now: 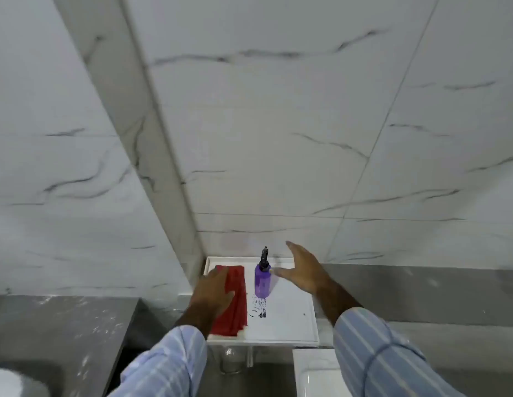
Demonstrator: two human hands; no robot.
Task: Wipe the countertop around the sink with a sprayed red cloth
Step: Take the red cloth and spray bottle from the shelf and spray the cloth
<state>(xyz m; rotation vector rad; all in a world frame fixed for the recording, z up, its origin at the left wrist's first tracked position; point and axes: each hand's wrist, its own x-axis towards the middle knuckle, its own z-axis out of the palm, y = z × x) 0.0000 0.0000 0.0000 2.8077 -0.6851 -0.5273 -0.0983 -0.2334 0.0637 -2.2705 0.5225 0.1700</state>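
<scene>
A folded red cloth (237,299) lies on the left side of a white shelf (289,319) in the wall corner. My left hand (213,293) rests flat on the cloth, fingers spread, not gripping it. A purple spray bottle (262,282) with a black nozzle stands upright beside the cloth. My right hand (302,272) hovers open just right of the bottle, fingers apart, its thumb close to the bottle's neck without clearly touching. The white sink (312,376) shows partly at the bottom, below the shelf.
White marble-patterned tiles cover the walls behind and to the left. A grey stone countertop (450,299) runs along the right wall, and another grey ledge (63,325) sits at the left. A clear glass (229,356) stands beneath the shelf.
</scene>
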